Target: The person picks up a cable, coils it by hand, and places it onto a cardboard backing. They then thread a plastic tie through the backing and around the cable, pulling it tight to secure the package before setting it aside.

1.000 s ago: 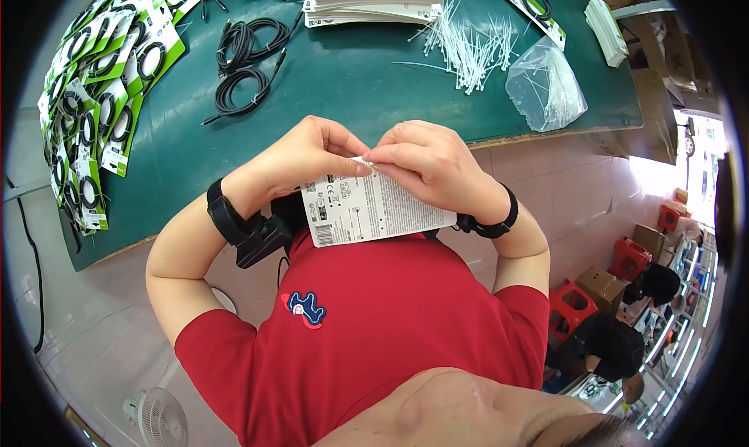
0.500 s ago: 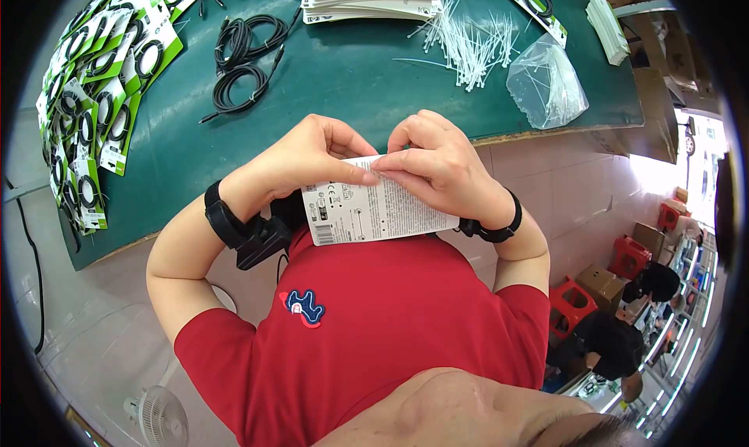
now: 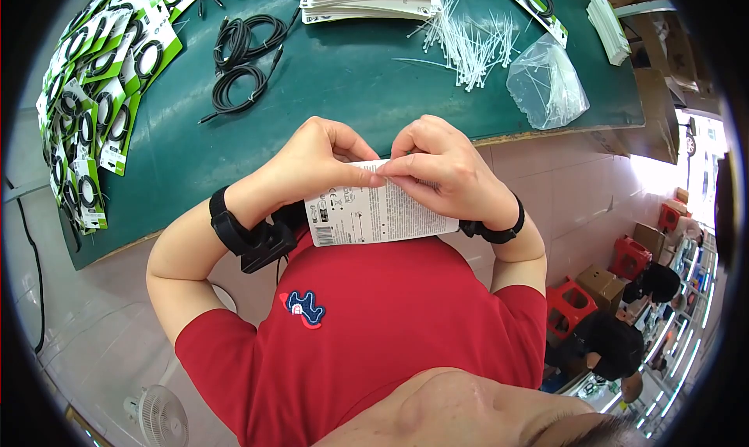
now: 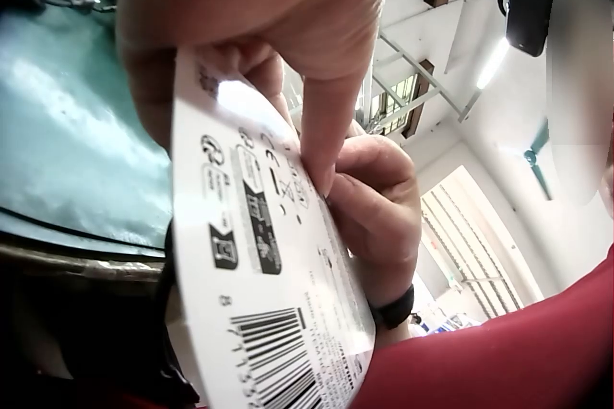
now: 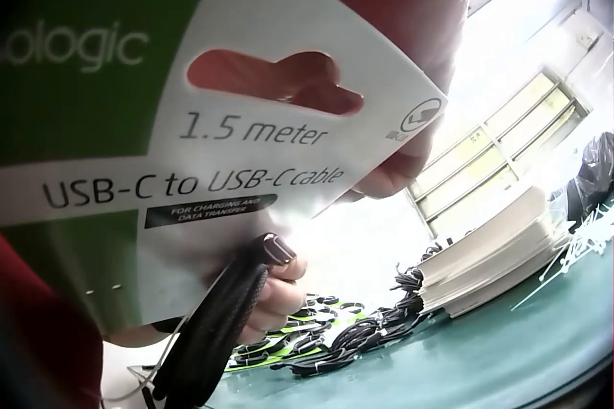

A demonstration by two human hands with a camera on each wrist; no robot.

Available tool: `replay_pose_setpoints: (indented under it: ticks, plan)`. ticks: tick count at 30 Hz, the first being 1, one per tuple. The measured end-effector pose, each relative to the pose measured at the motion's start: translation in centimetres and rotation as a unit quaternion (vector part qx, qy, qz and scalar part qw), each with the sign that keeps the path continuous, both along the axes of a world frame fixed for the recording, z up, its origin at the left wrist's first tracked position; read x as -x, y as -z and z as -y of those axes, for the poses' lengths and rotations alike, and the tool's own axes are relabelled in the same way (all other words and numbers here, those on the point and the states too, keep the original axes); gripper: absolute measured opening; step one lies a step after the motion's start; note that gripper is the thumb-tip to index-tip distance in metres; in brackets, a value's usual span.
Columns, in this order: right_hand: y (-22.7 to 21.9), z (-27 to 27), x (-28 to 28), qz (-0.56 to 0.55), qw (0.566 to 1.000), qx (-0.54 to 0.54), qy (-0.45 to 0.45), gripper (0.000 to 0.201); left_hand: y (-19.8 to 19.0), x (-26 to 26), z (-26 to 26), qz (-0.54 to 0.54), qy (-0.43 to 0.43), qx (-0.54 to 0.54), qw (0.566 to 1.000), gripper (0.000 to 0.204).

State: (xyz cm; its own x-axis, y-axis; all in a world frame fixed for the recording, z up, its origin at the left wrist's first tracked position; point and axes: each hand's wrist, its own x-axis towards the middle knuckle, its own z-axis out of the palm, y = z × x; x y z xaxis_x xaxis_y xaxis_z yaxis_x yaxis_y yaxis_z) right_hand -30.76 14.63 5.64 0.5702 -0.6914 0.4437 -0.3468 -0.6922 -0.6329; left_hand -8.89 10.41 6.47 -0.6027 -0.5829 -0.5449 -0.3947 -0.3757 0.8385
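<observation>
A packaging card (image 3: 367,217) is upright before the red shirt, its printed white back towards the head. Its green-and-white front in the right wrist view reads USB-C to USB-C cable. My left hand (image 3: 324,158) grips it, thumb on the back, fingers round the front. Those fingers also hold a black cable (image 5: 216,332) against the front, plug end up. My right hand (image 3: 445,170) has thumb and forefinger pinched together beside the left thumb tip, at the card's back; what looks like a thin cable tie there is mostly hidden.
On the green table (image 3: 335,80) lie coiled black cables (image 3: 242,88), a card stack (image 3: 374,14), loose white cable ties (image 3: 472,53) and a plastic bag (image 3: 546,88). Many carded cables (image 3: 105,111) are heaped at the left. Red stools (image 3: 569,306) stand at the right.
Both hands and the card stay in front of the chest. My right fingers rose slightly from the card's top, then came down again against its back beside the left thumb.
</observation>
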Motion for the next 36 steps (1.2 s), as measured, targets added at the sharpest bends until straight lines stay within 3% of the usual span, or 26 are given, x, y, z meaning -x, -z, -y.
replay_pose_setpoints:
  ticks: [10,12,13,15,16,19,20,23,27,30,33,36]
  plan:
    - [-1.3,-0.6,0.6,0.018,0.999,-0.017,0.022,0.019,-1.1,-0.5,-0.5,0.007,-0.012,-0.006,1.000,0.028]
    - [-2.5,-0.6,1.8,0.114,0.985,-0.128,0.037,0.017,-1.4,-0.8,-0.9,0.012,-0.012,-0.007,1.000,0.027]
    - [-2.9,-0.7,2.2,0.162,0.969,-0.182,0.045,0.016,-1.2,-1.2,-1.3,-0.044,0.012,0.133,0.990,0.025]
    - [-3.0,-0.2,2.5,0.170,0.967,-0.188,0.025,0.015,-1.0,-1.7,-2.1,-0.155,0.062,0.397,0.902,0.021]
    - [-2.9,0.3,2.7,0.175,0.965,-0.194,0.001,0.015,-1.3,-1.9,-2.5,-0.154,0.067,0.396,0.903,0.021]
    - [-2.1,1.0,2.1,0.156,0.972,-0.171,-0.049,0.014,-2.4,-2.2,-3.3,-0.194,0.146,0.579,0.779,0.021]
    - [-1.8,1.3,1.4,0.126,0.979,-0.140,-0.080,0.015,-2.3,-2.3,-3.3,-0.193,0.150,0.577,0.780,0.021]
    - [-0.8,1.8,0.5,0.065,0.984,-0.103,-0.127,0.015,-1.6,-2.4,-3.6,-0.162,0.185,0.716,0.654,0.020]
    - [0.9,1.8,0.0,-0.023,0.981,-0.096,-0.168,0.013,1.1,-2.7,-3.7,-0.131,0.203,0.744,0.623,0.021]
    - [1.6,1.6,-0.3,-0.069,0.975,-0.114,-0.178,0.012,2.6,-2.6,-3.9,-0.138,0.206,0.740,0.625,0.021]
    - [1.6,1.9,-0.9,-0.184,0.954,-0.158,-0.178,0.015,3.7,-2.5,-4.0,-0.142,0.212,0.735,0.628,0.021]
    - [2.5,2.3,-1.3,-0.199,0.941,-0.184,-0.202,0.014,4.1,-2.5,-4.0,-0.141,0.223,0.725,0.636,0.021]
